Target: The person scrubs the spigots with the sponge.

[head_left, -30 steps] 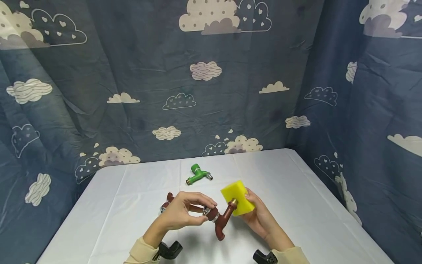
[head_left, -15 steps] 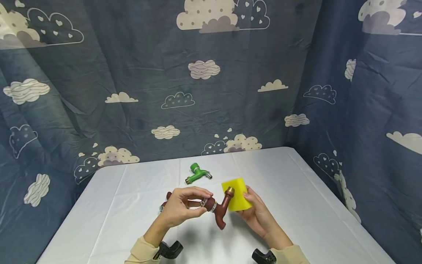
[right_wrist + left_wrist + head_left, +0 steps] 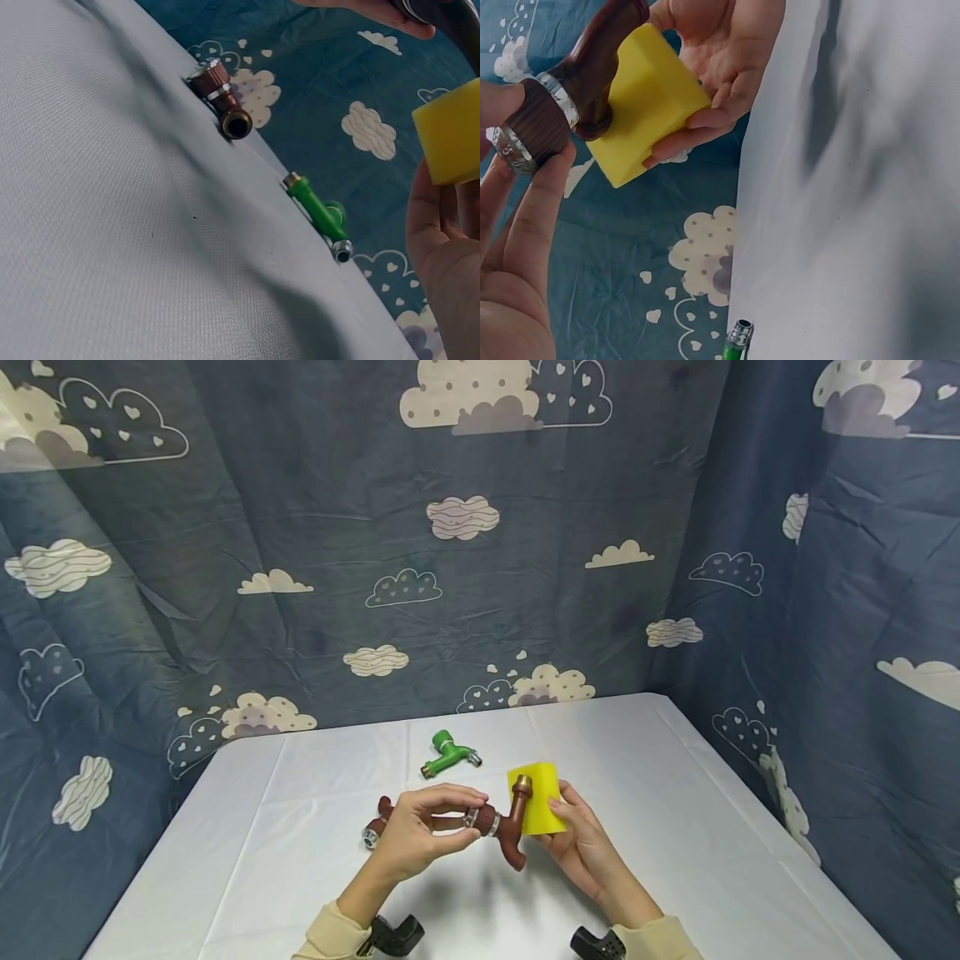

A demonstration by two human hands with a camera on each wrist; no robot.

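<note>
My left hand (image 3: 422,827) pinches a brown tap (image 3: 513,828) by its ribbed, silver-ringed knob, between thumb and fingers. The tap is held above the table, its brass threaded end up and its curved spout down. In my right hand (image 3: 588,843) is a yellow sponge (image 3: 545,802), gripped at its right side by thumb and fingers. The sponge stands right behind the tap's pipe and overlaps it in the head view. The left wrist view shows the sponge (image 3: 649,109) close against the tap body (image 3: 592,71).
A second brown tap (image 3: 372,833) lies on the white table (image 3: 300,793), partly hidden behind my left hand. Farther back lies a green tap (image 3: 450,754). A dark blue cloud-print curtain (image 3: 337,527) hangs behind and beside the table.
The brown tap has turned so its threaded end points more upright. The sponge has shifted from around that end to behind the pipe, and its face has turned. Both hands keep their holds.
</note>
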